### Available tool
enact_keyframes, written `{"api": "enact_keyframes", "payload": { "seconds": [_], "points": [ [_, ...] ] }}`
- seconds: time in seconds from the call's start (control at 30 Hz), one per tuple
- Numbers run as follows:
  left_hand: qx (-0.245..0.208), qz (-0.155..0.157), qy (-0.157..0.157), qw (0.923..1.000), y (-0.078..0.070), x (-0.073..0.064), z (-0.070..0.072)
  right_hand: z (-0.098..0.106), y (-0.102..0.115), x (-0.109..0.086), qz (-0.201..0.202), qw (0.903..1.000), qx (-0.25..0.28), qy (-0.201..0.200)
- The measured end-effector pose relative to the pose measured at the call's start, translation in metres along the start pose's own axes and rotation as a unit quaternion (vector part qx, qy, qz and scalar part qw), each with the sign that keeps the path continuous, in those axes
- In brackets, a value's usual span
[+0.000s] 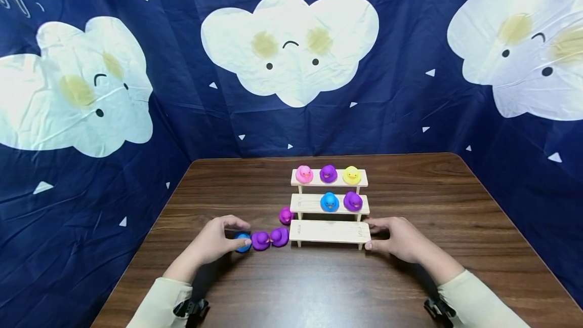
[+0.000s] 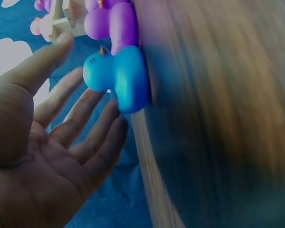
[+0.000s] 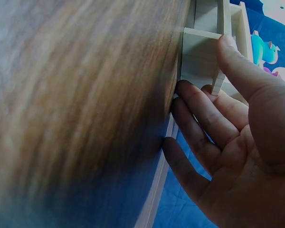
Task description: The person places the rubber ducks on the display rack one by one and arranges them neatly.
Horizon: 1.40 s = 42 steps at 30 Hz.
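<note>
My left hand [image 1: 213, 241] is around a blue rubber duck [image 1: 243, 242] on the table, thumb at its near side. In the left wrist view the fingers are spread beside the blue duck [image 2: 126, 78], with no grip visible. Two purple ducks [image 1: 260, 240] stand in line to its right, and a magenta duck [image 1: 285, 215] is behind them. My right hand [image 1: 397, 239] holds the right end of the lowest tier of a wooden step shelf [image 1: 330, 232]. In the right wrist view, the thumb and a finger are at opposite edges of its end board [image 3: 199, 57].
Pink [image 1: 304, 174], purple [image 1: 328, 173] and yellow [image 1: 351, 175] ducks stand on the top tier. A blue duck [image 1: 330, 202] and a purple duck [image 1: 352, 201] occupy the middle tier's centre and right. Beyond the wooden table [image 1: 191, 186] hangs a blue cloud-print curtain [image 1: 182, 115].
</note>
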<state>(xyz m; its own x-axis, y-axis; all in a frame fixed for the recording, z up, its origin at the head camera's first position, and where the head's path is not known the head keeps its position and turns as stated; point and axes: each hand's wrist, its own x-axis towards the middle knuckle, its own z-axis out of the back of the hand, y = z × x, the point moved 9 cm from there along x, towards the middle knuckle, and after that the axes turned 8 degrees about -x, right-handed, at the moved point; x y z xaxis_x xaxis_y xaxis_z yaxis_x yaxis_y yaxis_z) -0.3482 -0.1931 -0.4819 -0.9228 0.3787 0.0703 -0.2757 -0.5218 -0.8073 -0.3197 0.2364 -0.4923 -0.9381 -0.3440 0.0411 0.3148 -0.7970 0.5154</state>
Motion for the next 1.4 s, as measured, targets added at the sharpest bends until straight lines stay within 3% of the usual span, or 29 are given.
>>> {"api": "enact_keyframes", "payload": {
  "seconds": [0.13, 0.33, 0.8, 1.4],
  "points": [
    [0.037, 0.004, 0.012, 0.9993, 0.0036, 0.0004, -0.0042, 0.0008, 0.0005, -0.0006, 0.002, 1.0000, -0.001, -0.001],
    [0.063, 0.005, -0.012, 0.9980, 0.0035, 0.0015, -0.0036, 0.0019, 0.0014, -0.0004, 0.009, 0.9999, -0.008, -0.005],
    [0.065, 0.038, -0.045, 0.9961, 0.0040, 0.0006, 0.0010, 0.0019, 0.0015, -0.0008, 0.008, 0.9999, -0.007, -0.003],
    [0.057, 0.055, -0.047, 0.9958, 0.0088, 0.0011, 0.0016, 0.0029, 0.0025, -0.0011, 0.006, 0.9999, -0.012, -0.004]
  ]
}}
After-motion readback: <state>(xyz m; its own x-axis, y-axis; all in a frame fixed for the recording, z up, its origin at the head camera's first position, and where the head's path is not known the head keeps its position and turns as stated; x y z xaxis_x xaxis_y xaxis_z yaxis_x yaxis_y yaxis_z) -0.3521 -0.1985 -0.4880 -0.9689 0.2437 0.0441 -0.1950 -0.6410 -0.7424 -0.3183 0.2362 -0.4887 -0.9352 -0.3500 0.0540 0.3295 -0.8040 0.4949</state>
